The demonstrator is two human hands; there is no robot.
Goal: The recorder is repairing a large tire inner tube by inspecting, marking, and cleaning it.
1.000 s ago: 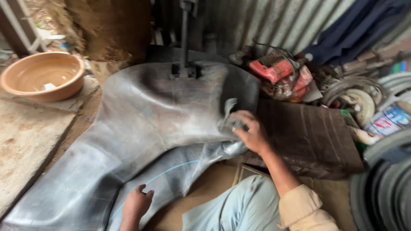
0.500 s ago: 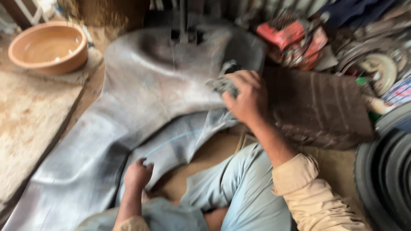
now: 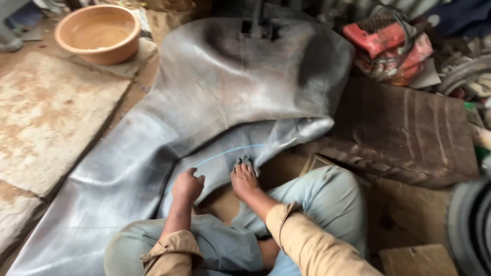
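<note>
Hands [image 3: 215,184] low on grey inner tube [image 3: 215,102], right gripping its edge.

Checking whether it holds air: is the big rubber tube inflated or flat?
Flat. The grey rubber tube lies limp and creased over the ground, one flap folded over, with both hands, left hand and right hand, on its near edge.

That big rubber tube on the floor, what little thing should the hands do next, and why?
Probably pull the near edge of the rubber tube a bit closer. Both hands sit on that edge: the left hand is closed on it, and the right hand presses a small grey rag against it. The rest of the tube lies spread far away, towards the orange bowl.
</note>
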